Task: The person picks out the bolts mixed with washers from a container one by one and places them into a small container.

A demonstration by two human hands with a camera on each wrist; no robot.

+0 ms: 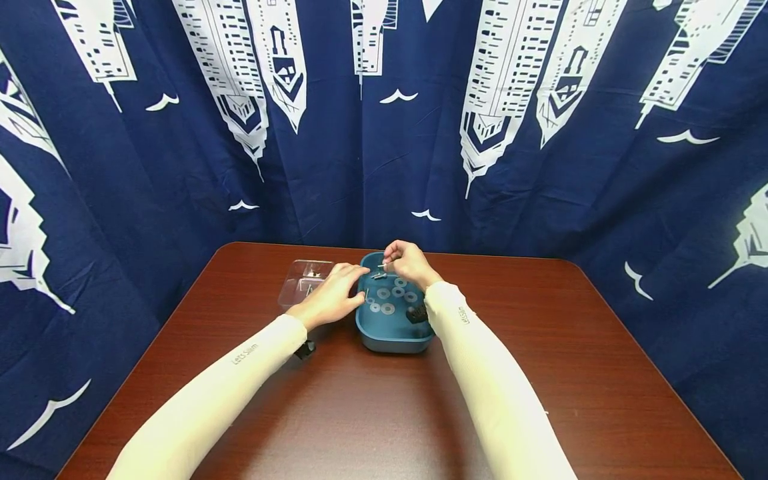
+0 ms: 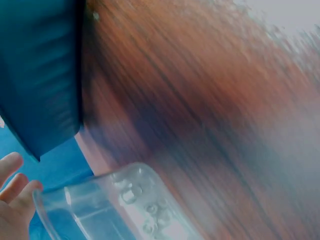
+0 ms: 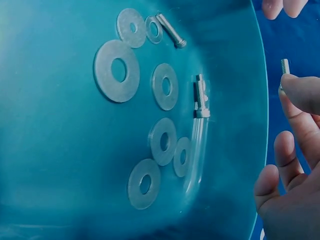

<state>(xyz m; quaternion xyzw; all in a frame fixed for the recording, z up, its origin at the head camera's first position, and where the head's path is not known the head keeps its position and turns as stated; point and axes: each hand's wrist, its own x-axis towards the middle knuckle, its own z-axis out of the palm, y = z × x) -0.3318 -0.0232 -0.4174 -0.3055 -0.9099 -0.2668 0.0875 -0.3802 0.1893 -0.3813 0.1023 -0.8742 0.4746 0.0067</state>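
The sleeves [image 1: 210,393] are long and cream, with small grey letters [image 1: 245,354]. Near each cuff [image 1: 294,327] is a black device [image 1: 417,314].

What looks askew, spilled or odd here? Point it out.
On the blue curtain, the printed white towers appear upside down, tips pointing downward. Otherwise nothing stands out: the washers lie inside the blue bin, and the right hand pinches a small screw.
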